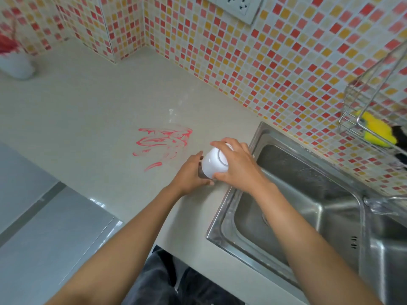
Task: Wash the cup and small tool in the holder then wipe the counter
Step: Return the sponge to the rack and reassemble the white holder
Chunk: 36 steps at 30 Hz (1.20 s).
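A white cup (pixel 214 162) is held upside down just above the beige counter (pixel 88 119), beside the sink's left rim. My right hand (pixel 237 166) grips it from above and the right. My left hand (pixel 190 175) is closed around a dark object (pixel 201 172) under the cup; most of that object is hidden, so I cannot tell what it is. A smeared red stain (pixel 163 144) lies on the counter just left of and behind my hands.
A steel sink (pixel 308 205) fills the right side, with a faucet part (pixel 378 204) at its far edge. A wire rack (pixel 372 119) on the tiled wall holds a yellow sponge (pixel 376 130). A white vase (pixel 16 64) stands at the back left. A power socket (pixel 237 7) is on the wall.
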Tool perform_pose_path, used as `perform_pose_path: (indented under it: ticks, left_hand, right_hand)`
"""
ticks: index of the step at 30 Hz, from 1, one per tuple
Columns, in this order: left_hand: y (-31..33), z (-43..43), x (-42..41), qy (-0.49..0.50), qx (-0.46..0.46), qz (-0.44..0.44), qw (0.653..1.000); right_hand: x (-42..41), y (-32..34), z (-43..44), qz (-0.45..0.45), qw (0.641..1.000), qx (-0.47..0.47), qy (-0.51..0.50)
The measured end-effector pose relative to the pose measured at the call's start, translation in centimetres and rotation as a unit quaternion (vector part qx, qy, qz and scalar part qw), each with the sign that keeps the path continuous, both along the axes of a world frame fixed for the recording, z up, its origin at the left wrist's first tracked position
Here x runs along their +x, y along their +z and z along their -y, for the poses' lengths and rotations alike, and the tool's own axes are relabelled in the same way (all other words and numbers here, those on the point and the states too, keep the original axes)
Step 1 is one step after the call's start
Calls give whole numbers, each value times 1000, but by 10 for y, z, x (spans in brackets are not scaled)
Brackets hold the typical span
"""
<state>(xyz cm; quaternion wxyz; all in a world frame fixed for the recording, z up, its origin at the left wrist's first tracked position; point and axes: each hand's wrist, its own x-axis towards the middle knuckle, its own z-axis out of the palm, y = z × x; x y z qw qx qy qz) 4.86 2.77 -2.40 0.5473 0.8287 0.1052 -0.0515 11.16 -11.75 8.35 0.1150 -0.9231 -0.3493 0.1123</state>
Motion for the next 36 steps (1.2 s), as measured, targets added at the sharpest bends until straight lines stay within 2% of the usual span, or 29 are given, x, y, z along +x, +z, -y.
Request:
perform_pose_path:
  ticks: [3, 7, 14, 26, 32, 34, 36]
  left_hand:
    - [-5, 1, -8, 25, -28, 24, 999]
    - [-2, 5, -15, 28, -28, 64, 997]
    - [-2, 14, -10, 42, -18, 84, 995]
    - [-6, 12, -10, 41, -18, 42, 998]
    - [13, 1, -8, -46, 53, 0, 997]
    - [21, -10, -12, -58, 96, -18, 994]
    - [33, -22, -18, -12, 148, -10, 989]
  right_hand:
    - [2, -9, -5, -64, 998, 2, -25]
    - [1, -26, -8, -140, 985, 67, -78]
    - [-4, -41, -10, -174, 966, 121, -149]
    - [-5, -56, -16, -156, 963, 133, -175]
    - [-3, -37, -15, -210, 958, 114, -160]
    - [-5, -30, -10, -175, 955, 163, -178]
    - [-7, -25, 1, -76, 948, 229, -206]
